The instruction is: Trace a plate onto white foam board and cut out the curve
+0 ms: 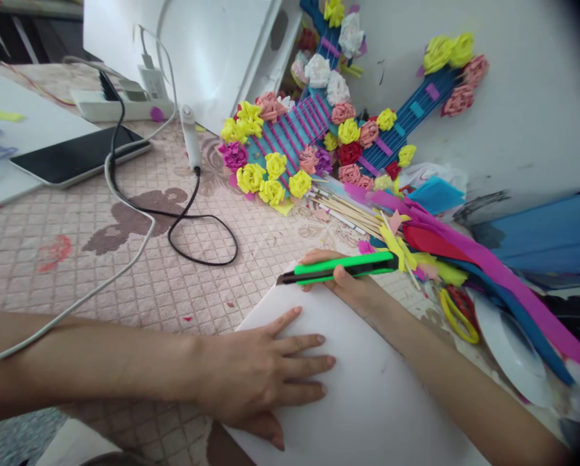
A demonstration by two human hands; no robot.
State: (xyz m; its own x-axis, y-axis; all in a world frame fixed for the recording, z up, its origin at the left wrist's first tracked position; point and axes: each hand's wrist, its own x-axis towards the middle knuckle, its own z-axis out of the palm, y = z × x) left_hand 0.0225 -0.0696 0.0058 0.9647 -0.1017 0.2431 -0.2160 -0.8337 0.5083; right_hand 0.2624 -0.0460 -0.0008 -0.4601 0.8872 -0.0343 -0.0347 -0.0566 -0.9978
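Observation:
My left hand (265, 375) lies flat with fingers spread on a white sheet of board (368, 401), pressing it against the quilted tablecloth. My right hand (348, 285) is closed around a green utility knife (341, 267), held level along the sheet's far edge with its dark tip pointing left near the sheet's corner. Just beyond the knife lie paper strips and thin wooden sticks (343, 210).
A blue craft piece with paper roses (294, 142) leans on the wall behind. Coloured paper strips (465, 259), yellow scissors (457, 317) and a white plate (513, 356) lie at right. A phone (76, 155), power strip (120, 103), glue gun (190, 136) and cables (188, 226) sit at left.

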